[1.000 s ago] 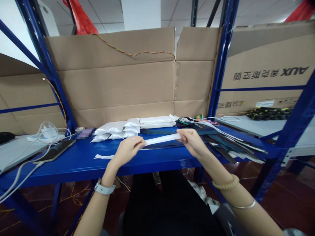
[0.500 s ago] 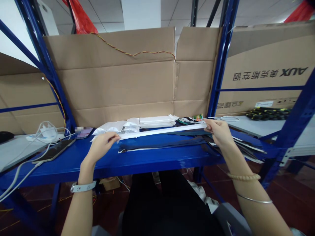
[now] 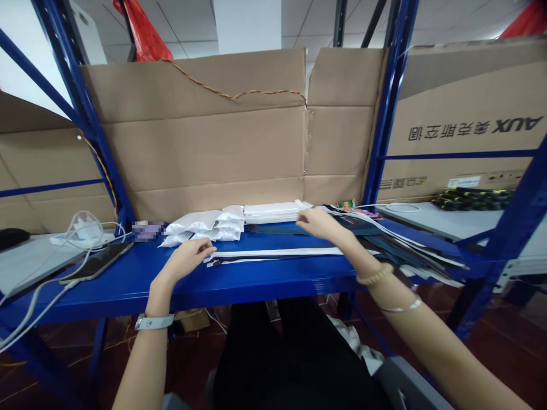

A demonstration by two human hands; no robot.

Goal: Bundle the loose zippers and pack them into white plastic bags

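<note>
The phone (image 3: 98, 263) lies at left on the desk (image 3: 256, 282); the left hand (image 3: 182, 263) curls by the strips' (image 3: 273, 253) left end, pinch unclear. The strips lie flat near the front edge; lifting one calls for a fine grip. The right hand (image 3: 327, 226) bends beside the stack (image 3: 269, 213), hold unclear, near the heap (image 3: 397, 245)

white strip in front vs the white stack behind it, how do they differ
The white strip is long and narrow; the white stack is shorter and layered. The strip lies nearer the front edge, the stack against the cardboard. Both are white and run lengthwise along the blue shelf.
</note>
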